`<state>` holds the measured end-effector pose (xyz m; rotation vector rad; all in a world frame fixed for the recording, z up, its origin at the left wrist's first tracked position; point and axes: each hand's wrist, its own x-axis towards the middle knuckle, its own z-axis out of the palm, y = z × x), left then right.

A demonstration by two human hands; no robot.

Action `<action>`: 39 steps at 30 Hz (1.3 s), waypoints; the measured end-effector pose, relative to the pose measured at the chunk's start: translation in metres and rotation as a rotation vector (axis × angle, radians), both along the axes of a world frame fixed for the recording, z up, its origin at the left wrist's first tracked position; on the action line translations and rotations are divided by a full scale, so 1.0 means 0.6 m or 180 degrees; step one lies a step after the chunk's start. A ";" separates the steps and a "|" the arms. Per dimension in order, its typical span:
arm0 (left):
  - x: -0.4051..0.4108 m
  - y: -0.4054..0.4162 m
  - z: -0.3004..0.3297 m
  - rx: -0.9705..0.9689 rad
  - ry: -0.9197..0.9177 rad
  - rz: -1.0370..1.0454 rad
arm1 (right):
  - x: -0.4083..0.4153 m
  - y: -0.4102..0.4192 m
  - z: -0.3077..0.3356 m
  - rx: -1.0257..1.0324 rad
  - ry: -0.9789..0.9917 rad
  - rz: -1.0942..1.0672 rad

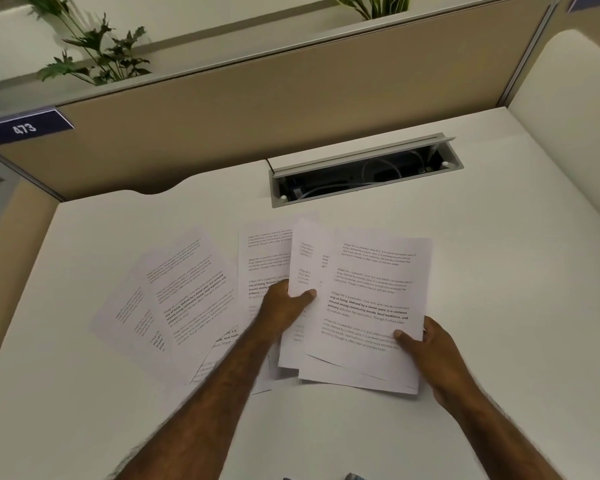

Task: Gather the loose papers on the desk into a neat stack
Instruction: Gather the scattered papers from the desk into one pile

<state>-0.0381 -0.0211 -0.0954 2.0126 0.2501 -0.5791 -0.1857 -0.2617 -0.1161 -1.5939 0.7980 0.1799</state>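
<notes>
Several printed white sheets lie on the white desk (326, 427). A loose bundle of papers (368, 306), uneven at its edges, is lifted slightly at centre right. My right hand (426, 355) grips its lower right corner, thumb on top. My left hand (284, 306) pinches the left edge of a sheet in that bundle. One sheet (260, 258) lies flat under my left hand. To the left, more loose sheets (184, 292) lie fanned and overlapping on the desk, partly hidden by my left forearm.
An open cable tray (364, 174) with wires is sunk into the desk behind the papers. Beige partition walls (257, 109) close the back and sides. A sign reading 473 (25, 128) and plants (97, 53) sit above.
</notes>
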 end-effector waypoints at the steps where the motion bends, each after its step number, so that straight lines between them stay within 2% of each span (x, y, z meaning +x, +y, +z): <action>1: -0.006 -0.004 0.001 -0.0133 0.0020 -0.0033 | 0.001 0.002 0.003 -0.0014 0.0002 0.0040; 7: -0.029 -0.025 0.019 -0.0628 0.0072 -0.0227 | 0.004 0.004 0.027 -0.0257 0.0139 0.0508; 11: -0.038 -0.024 0.061 -0.1087 0.0175 -0.0377 | 0.004 -0.012 0.052 -0.0556 -0.0063 0.0270; 13: -0.043 -0.019 0.083 -0.1333 0.0232 -0.0502 | 0.006 -0.022 0.061 -0.0072 -0.0277 0.0079; 16: -0.049 -0.009 0.102 -0.1618 0.0310 -0.0510 | 0.012 -0.033 0.068 0.1461 -0.0693 0.0042; 18: -0.052 -0.004 0.103 -0.1627 0.0340 -0.0487 | 0.016 -0.035 0.067 0.1886 -0.0833 0.0028; 21: -0.054 0.000 0.098 -0.1346 0.0254 -0.0503 | 0.023 -0.032 0.068 0.1605 -0.0843 -0.0041; 24: -0.057 -0.001 0.099 -0.1101 0.0023 -0.0446 | 0.027 -0.030 0.076 0.1006 -0.0929 0.0014; 31: -0.062 -0.027 0.156 -0.0818 -0.1061 -0.0395 | 0.028 -0.038 0.165 -0.0231 -0.1751 0.0018; 34: -0.065 -0.039 0.174 -0.0945 -0.1255 -0.0370 | 0.025 -0.036 0.191 -0.0441 -0.1882 0.0129; 39: -0.071 -0.051 0.162 -0.1205 -0.1212 -0.0275 | 0.018 -0.039 0.156 -0.0513 -0.1670 -0.0024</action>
